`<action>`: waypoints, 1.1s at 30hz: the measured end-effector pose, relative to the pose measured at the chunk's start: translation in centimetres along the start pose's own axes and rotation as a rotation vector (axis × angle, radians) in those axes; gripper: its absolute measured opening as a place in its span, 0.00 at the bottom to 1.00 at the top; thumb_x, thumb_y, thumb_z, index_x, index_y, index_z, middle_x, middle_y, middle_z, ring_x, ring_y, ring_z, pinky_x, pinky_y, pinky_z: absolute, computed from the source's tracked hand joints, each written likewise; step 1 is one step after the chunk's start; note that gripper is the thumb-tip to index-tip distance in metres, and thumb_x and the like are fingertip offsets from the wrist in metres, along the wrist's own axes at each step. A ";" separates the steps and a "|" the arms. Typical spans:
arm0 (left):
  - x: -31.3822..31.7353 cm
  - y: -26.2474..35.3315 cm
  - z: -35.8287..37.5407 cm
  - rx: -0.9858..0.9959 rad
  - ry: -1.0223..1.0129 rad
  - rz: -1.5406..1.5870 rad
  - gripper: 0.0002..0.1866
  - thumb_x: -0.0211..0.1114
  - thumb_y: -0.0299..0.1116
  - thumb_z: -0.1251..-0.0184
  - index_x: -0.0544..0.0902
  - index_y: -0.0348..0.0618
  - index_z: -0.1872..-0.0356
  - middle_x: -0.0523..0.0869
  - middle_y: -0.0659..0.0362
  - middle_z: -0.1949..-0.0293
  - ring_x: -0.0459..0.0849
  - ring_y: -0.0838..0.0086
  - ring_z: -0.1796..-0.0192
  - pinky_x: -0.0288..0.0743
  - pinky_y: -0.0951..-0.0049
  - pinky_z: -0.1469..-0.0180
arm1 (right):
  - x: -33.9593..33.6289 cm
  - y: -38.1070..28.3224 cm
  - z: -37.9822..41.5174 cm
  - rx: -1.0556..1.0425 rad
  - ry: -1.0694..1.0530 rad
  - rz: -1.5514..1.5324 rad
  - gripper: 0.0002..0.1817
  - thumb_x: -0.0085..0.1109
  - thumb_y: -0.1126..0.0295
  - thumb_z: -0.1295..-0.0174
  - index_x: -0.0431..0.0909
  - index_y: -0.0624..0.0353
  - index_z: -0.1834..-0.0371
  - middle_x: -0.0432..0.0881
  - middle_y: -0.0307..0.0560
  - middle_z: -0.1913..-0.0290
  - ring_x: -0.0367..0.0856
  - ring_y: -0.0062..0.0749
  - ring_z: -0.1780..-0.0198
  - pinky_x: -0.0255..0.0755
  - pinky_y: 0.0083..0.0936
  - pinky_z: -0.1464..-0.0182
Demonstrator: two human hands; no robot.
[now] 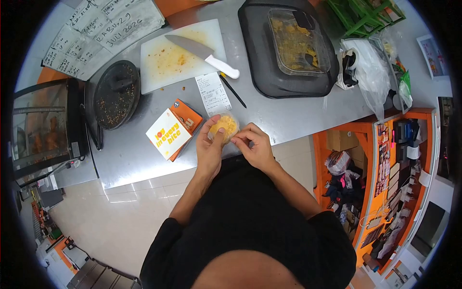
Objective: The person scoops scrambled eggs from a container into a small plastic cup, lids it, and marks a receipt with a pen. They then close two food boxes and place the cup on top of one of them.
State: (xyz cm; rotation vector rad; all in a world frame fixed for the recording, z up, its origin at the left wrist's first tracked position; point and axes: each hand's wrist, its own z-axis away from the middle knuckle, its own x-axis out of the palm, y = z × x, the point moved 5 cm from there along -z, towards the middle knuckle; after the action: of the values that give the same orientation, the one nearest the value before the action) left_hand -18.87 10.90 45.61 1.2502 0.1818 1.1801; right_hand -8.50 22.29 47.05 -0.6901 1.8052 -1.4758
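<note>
A small clear plastic cup [226, 126] with yellow contents sits in my left hand [211, 148], whose fingers wrap its side and thumb lies across the top. My right hand [257, 148] pinches at the cup's lower right edge; whether it grips a lid or the rim cannot be made out. Just left of the cup, an orange and white cardboard box [171, 134] stands on the metal table. A printed receipt [213, 92] lies behind the cup, with a black pen [233, 90] beside it.
A large knife [202, 54] rests on a stained white cutting board [156, 77]. Right of it, a black tray [260, 79] carries a clear container [296, 43] of yellow pieces. A round dark pan [117, 95] stands left. Plastic bags [368, 72] sit at the table's right end.
</note>
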 end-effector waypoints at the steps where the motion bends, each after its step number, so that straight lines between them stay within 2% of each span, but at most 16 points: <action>1: 0.2 0.4 0.1 -0.001 -0.003 -0.007 0.20 0.60 0.25 0.19 0.72 0.35 0.31 0.79 0.52 0.36 0.83 0.71 0.38 0.81 0.69 0.37 | 0.0 -0.2 0.0 -0.020 0.013 0.011 0.08 0.75 0.72 0.37 0.85 0.64 0.69 0.78 0.42 0.69 0.76 0.25 0.74 0.70 0.24 0.71; 7: 1.2 1.6 1.3 -0.110 -0.071 0.054 0.23 0.61 0.24 0.21 0.71 0.37 0.29 0.79 0.52 0.36 0.84 0.69 0.38 0.81 0.67 0.36 | -1.6 0.2 0.1 -0.009 0.026 0.163 0.23 0.83 0.64 0.46 0.74 0.62 0.83 0.74 0.41 0.76 0.72 0.28 0.78 0.65 0.28 0.75; 10: 1.9 1.3 1.3 -0.109 -0.161 0.019 0.26 0.66 0.25 0.24 0.71 0.37 0.29 0.80 0.53 0.36 0.83 0.68 0.37 0.80 0.66 0.35 | -1.6 1.0 0.1 0.029 0.097 0.116 0.23 0.84 0.62 0.47 0.75 0.62 0.81 0.73 0.42 0.75 0.72 0.29 0.77 0.66 0.28 0.75; 14: 2.0 0.2 0.8 0.033 -0.268 -0.196 0.32 0.73 0.25 0.30 0.70 0.37 0.28 0.81 0.53 0.37 0.82 0.67 0.36 0.79 0.66 0.33 | -3.1 0.9 0.1 -0.012 0.075 -0.004 0.23 0.83 0.62 0.47 0.74 0.62 0.79 0.73 0.43 0.73 0.73 0.29 0.75 0.66 0.29 0.74; 17: 2.3 0.3 0.4 0.088 -0.357 -0.329 0.35 0.75 0.24 0.33 0.70 0.37 0.26 0.78 0.52 0.33 0.79 0.68 0.32 0.78 0.66 0.32 | -4.7 0.9 0.4 0.067 -0.146 -0.096 0.23 0.82 0.62 0.45 0.80 0.61 0.55 0.77 0.42 0.57 0.80 0.26 0.62 0.74 0.22 0.68; 18: 2.7 0.2 0.4 0.111 -0.421 -0.388 0.34 0.75 0.24 0.32 0.71 0.37 0.27 0.75 0.52 0.31 0.78 0.67 0.31 0.78 0.65 0.31 | -5.1 1.8 1.0 0.161 -0.180 -0.208 0.34 0.82 0.64 0.44 0.75 0.61 0.37 0.75 0.43 0.43 0.82 0.28 0.50 0.80 0.20 0.63; 19: 3.1 0.1 0.2 0.135 -0.482 -0.448 0.34 0.75 0.24 0.32 0.72 0.37 0.27 0.72 0.52 0.28 0.78 0.67 0.30 0.78 0.65 0.31 | -5.6 1.8 1.2 0.161 -0.169 -0.203 0.34 0.82 0.64 0.44 0.75 0.61 0.37 0.75 0.43 0.43 0.82 0.28 0.50 0.80 0.20 0.63; 21: 4.1 -0.3 -0.5 0.169 -0.569 -0.490 0.33 0.73 0.23 0.32 0.73 0.38 0.26 0.66 0.51 0.24 0.75 0.66 0.27 0.75 0.64 0.29 | -5.9 1.7 1.6 0.191 -0.221 -0.523 0.40 0.83 0.68 0.44 0.71 0.62 0.30 0.73 0.47 0.36 0.82 0.30 0.42 0.83 0.22 0.58; 23: 5.5 -0.3 -0.8 0.213 -0.663 -0.561 0.39 0.71 0.20 0.31 0.65 0.40 0.20 0.66 0.50 0.23 0.71 0.64 0.25 0.73 0.64 0.26 | -7.0 2.0 1.7 0.147 -0.120 -0.456 0.41 0.83 0.70 0.45 0.70 0.63 0.30 0.72 0.48 0.35 0.81 0.31 0.40 0.84 0.23 0.55; 25: 7.2 -0.5 -1.3 0.146 -0.576 -0.434 0.40 0.68 0.21 0.29 0.60 0.41 0.18 0.65 0.50 0.22 0.70 0.63 0.23 0.71 0.63 0.26 | -7.7 2.2 1.6 0.102 -0.031 -0.391 0.41 0.83 0.72 0.46 0.70 0.64 0.30 0.72 0.50 0.34 0.81 0.33 0.37 0.85 0.25 0.53; 27: 8.3 -0.9 -1.6 0.080 -0.475 -0.309 0.41 0.66 0.22 0.26 0.56 0.43 0.16 0.64 0.50 0.21 0.69 0.62 0.22 0.70 0.62 0.25 | -9.1 1.9 1.4 -0.074 0.287 -0.223 0.41 0.84 0.74 0.48 0.71 0.65 0.31 0.72 0.52 0.34 0.81 0.34 0.37 0.86 0.28 0.51; 28: 8.9 -1.4 -1.5 -0.073 -0.506 0.026 0.41 0.63 0.25 0.23 0.52 0.44 0.15 0.64 0.49 0.21 0.70 0.62 0.23 0.69 0.61 0.25 | -9.3 2.3 1.5 -0.102 0.342 -0.189 0.40 0.83 0.78 0.49 0.72 0.66 0.32 0.72 0.56 0.35 0.81 0.40 0.37 0.86 0.30 0.48; 29: 9.7 -1.8 -1.3 -0.223 -0.528 0.365 0.40 0.59 0.27 0.21 0.49 0.45 0.14 0.64 0.49 0.21 0.71 0.61 0.23 0.69 0.60 0.25 | -9.5 2.6 1.4 -0.100 0.334 -0.194 0.40 0.83 0.78 0.49 0.72 0.66 0.32 0.72 0.56 0.35 0.81 0.40 0.37 0.86 0.30 0.48; 31: 10.8 -2.3 -1.4 -0.230 -0.402 0.194 0.41 0.60 0.30 0.22 0.49 0.44 0.14 0.66 0.48 0.22 0.72 0.59 0.24 0.70 0.58 0.26 | -10.0 1.8 1.4 -0.265 0.315 0.192 0.33 0.78 0.79 0.47 0.76 0.65 0.37 0.73 0.56 0.36 0.82 0.45 0.38 0.84 0.29 0.48; 32: 10.8 -2.6 -1.6 -0.243 -0.284 0.023 0.42 0.61 0.33 0.24 0.49 0.44 0.14 0.68 0.47 0.23 0.73 0.57 0.25 0.71 0.57 0.26 | -10.7 1.7 1.4 -0.265 0.310 0.188 0.33 0.78 0.79 0.47 0.76 0.65 0.37 0.73 0.56 0.36 0.82 0.45 0.38 0.84 0.29 0.48; 33: 10.9 -2.8 -2.0 -0.242 -0.282 0.021 0.42 0.61 0.33 0.24 0.49 0.44 0.14 0.68 0.47 0.23 0.73 0.57 0.25 0.71 0.57 0.26 | -11.4 1.3 1.1 -0.272 0.183 0.163 0.29 0.76 0.79 0.46 0.77 0.64 0.39 0.76 0.56 0.37 0.83 0.46 0.39 0.84 0.28 0.49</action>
State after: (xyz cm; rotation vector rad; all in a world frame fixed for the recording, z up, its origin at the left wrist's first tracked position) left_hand -13.68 20.83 47.66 1.1899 -0.1786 0.9980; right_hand -0.59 30.63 47.67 -0.5356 2.1743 -1.2325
